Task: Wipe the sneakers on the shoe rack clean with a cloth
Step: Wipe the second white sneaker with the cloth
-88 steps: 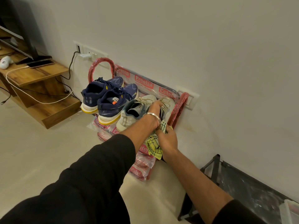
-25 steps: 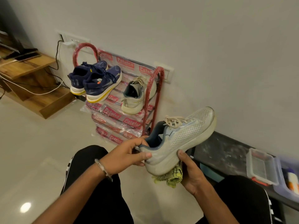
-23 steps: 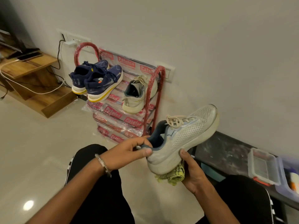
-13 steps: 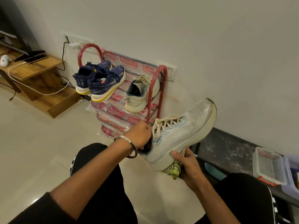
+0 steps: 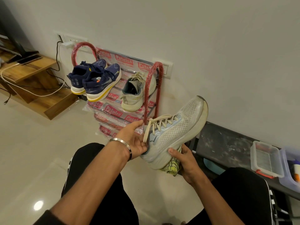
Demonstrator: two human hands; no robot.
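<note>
I hold a white mesh sneaker (image 5: 175, 133) in front of my knees, toe pointing up and to the right. My left hand (image 5: 134, 138) is palm-up at the heel, its fingers hidden in the shoe's collar. My right hand (image 5: 186, 163) grips the sole from below, thumb on the side, pressing a yellow-green cloth (image 5: 172, 166) against the sole. On the red shoe rack (image 5: 153, 88) against the wall sit the matching white sneaker (image 5: 134, 91) and a pair of navy sneakers (image 5: 97, 80).
A wooden TV unit (image 5: 32, 70) with a phone and trailing cables stands at the left. A dark low bench (image 5: 227, 143) at the right carries clear plastic containers (image 5: 266, 159). My knees are at the bottom, over a glossy tiled floor.
The white sneaker came off the rack to my lap. In the last half second my left hand turned palm-up from on top of the collar to the heel, and the shoe rolled slightly.
</note>
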